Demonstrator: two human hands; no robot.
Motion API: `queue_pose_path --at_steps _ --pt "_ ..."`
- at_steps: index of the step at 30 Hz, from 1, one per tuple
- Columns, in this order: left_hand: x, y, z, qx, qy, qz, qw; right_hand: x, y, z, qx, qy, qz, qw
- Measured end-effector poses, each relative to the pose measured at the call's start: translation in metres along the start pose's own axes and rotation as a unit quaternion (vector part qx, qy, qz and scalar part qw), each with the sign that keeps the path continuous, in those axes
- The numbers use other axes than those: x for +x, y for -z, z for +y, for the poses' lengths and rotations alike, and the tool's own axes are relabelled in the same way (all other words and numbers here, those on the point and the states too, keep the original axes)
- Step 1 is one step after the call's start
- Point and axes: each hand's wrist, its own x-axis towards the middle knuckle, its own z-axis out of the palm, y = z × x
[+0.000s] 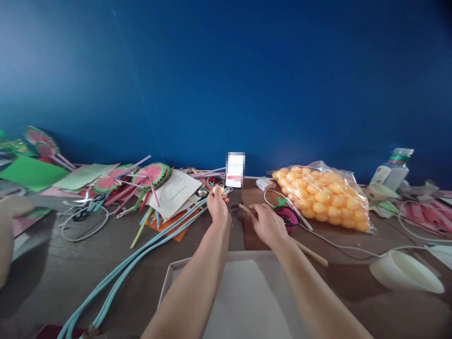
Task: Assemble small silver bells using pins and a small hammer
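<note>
My left hand [218, 205] is over the middle of the table with its fingers closed in a pinch. Something small and yellowish shows at the fingertips, too small to name. A bundle of pale blue cords [151, 235] runs up to it from the lower left. My right hand [267, 224] is wrapped round a wooden stick [312, 253]. One end of the stick pokes out by the fingers, the other behind the wrist. Beneath that hand lies a dark brown board [251, 233]. A small purple bowl [290, 220] of dark bits stands just right of it.
A shallow white box [243, 287] lies below my forearms. Yellow balls fill a clear bag [325, 195]. Nearby are a white cup [406, 273], a bottle [391, 167] and a propped phone [235, 169]. Paper fans [151, 176] clutter the left, where another person's arm [12, 230] reaches in.
</note>
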Motion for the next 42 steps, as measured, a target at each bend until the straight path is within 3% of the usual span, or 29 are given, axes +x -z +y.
queue_pose_path --at_steps 4,18,29,42 --pt "-0.001 0.000 -0.001 0.007 -0.007 -0.011 1.000 0.000 -0.003 0.000 -0.017 0.010 -0.052 0.998" --pt "-0.006 -0.003 0.001 0.008 0.035 -0.044 0.998 0.000 -0.008 0.003 -0.002 0.014 -0.125 0.992" --pt "-0.006 -0.003 -0.002 -0.012 0.058 -0.065 0.996 0.000 -0.005 0.001 -0.011 0.010 -0.105 0.994" --pt "-0.015 -0.007 0.005 -0.075 0.128 -0.187 0.971 0.001 -0.004 0.001 0.053 0.019 -0.045 0.997"
